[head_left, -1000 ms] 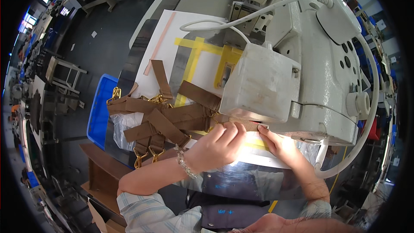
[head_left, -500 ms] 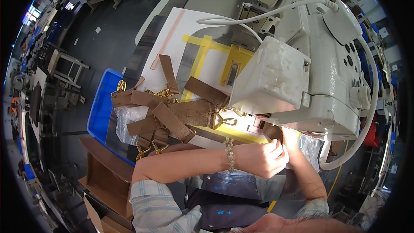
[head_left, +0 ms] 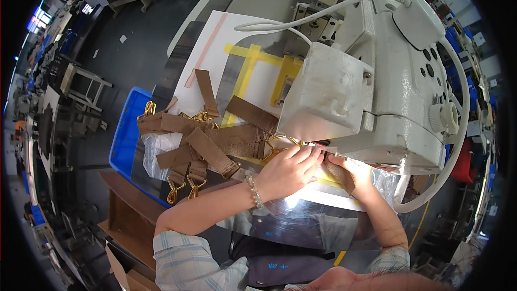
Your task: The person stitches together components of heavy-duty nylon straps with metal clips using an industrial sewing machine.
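While the left hand lies flat on the brown woven webbing strap and the right hand pinches it under the white sewing machine head, both had best keep it taut and square on the table.

To your left, a blue plastic bin sits at the table's edge, with a clear plastic bag just beside it. Yellow tape marks lie on the white tabletop. A white cable curves above. Beyond, on the dark floor, stands a metal stool.
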A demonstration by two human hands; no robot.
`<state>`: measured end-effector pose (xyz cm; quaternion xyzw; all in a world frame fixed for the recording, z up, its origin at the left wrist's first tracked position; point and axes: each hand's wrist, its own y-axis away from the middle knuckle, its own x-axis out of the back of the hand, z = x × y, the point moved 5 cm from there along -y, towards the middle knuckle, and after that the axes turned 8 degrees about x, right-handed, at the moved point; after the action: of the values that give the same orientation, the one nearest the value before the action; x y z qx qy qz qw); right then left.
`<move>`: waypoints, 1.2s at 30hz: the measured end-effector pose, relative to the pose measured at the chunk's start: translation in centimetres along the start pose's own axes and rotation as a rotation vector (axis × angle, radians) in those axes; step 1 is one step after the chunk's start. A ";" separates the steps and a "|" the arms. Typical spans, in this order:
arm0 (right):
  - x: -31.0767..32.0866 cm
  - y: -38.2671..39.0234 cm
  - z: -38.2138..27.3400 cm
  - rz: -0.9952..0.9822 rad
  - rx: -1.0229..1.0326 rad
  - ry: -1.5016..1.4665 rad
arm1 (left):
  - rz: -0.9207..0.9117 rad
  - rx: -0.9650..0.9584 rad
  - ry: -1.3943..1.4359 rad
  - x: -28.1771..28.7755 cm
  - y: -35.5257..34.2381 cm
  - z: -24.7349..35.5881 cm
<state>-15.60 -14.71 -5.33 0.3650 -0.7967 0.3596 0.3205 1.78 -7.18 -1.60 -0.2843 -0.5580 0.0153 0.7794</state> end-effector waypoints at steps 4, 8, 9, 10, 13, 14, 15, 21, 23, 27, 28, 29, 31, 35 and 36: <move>-0.8 1.1 1.1 -0.037 -0.065 -0.051 | -0.067 -0.023 -0.045 -0.1 0.1 0.4; -2.2 2.6 3.2 0.048 -0.325 -0.429 | -0.036 -0.079 -0.124 -0.5 0.0 0.8; -1.9 1.1 2.1 0.115 -0.366 -0.757 | -0.043 -0.096 -0.162 -0.7 0.1 0.8; -1.5 -0.2 1.0 0.182 -0.404 -1.084 | -0.047 -0.092 -0.164 -0.7 0.1 0.8; 0.1 -1.8 -1.3 -0.148 -0.240 -0.293 | -0.065 -0.100 -0.195 -0.6 -0.1 0.8; -0.2 -1.1 -0.6 -0.144 -0.246 -0.289 | -0.052 -0.100 -0.160 -0.4 -0.3 0.8; -0.7 0.1 0.7 -0.123 -0.233 -0.288 | -0.039 -0.101 -0.125 -0.3 -0.4 0.9; -0.6 1.8 2.5 -0.200 -0.157 -0.064 | -0.124 -0.104 -0.126 -0.8 -1.1 1.2; -0.1 0.0 1.1 -0.198 -0.094 -0.047 | -0.137 -0.093 -0.130 -0.9 -1.1 1.3; 0.5 -1.5 -0.3 -0.207 -0.093 -0.100 | -0.173 -0.076 -0.150 -0.7 -1.2 1.5; 0.4 -0.8 0.4 -0.199 -0.158 -0.145 | -0.169 -0.082 -0.146 -0.7 -1.1 1.6; 0.2 -0.2 1.0 -0.196 -0.162 -0.141 | -0.155 -0.076 -0.123 -0.6 -1.1 1.5; -0.1 1.0 2.0 -0.187 -0.117 0.019 | -0.144 -0.076 -0.099 -0.5 -1.0 1.4; -0.2 1.5 2.5 -0.139 -0.053 0.205 | -0.151 -0.071 -0.168 -0.6 -0.8 1.5; 0.0 1.0 2.3 -0.210 -0.053 0.174 | -0.134 -0.066 -0.209 -0.6 -0.8 1.6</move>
<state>-17.03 -16.06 -6.89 0.4051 -0.7326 0.3331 0.4339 -0.08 -7.39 -1.39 -0.2687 -0.6543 -0.0258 0.7064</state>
